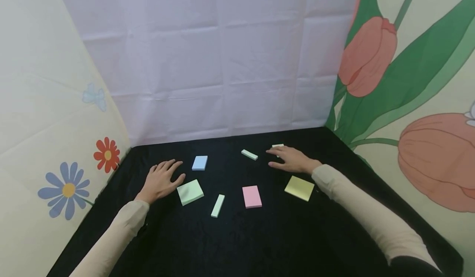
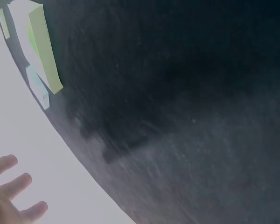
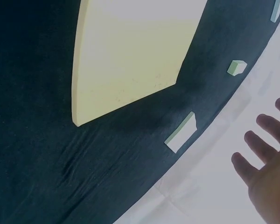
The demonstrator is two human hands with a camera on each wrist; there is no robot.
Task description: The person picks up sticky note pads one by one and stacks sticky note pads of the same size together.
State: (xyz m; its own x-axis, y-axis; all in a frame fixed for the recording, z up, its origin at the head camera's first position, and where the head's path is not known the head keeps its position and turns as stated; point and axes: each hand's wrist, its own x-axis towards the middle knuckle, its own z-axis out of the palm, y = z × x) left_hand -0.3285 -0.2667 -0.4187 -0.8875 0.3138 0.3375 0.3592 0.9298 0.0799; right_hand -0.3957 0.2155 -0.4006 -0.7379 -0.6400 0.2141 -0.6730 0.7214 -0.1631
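My left hand [image 1: 160, 181] hovers over the left part of the black table, fingers spread and nothing held. Its thumb is near a green sticky note pad [image 1: 190, 192], and a blue pad [image 1: 200, 163] lies beyond the fingertips. On the right, my right hand [image 1: 293, 159] stretches out with straight fingers, also holding nothing. It partly hides a small pale pad [image 1: 278, 145] behind it in the head view. A yellow sticky note pad [image 1: 299, 188] lies below the right wrist and looks large in the right wrist view.
Between the hands lie a pink pad [image 1: 252, 196] and two narrow pale green pads, one strip [image 1: 217, 205] in front and another strip [image 1: 249, 155] farther back. A white cloth [image 1: 222, 62] hangs behind the black tabletop [image 1: 230, 248]. Flower-printed cloths [image 1: 393, 83] border both sides.
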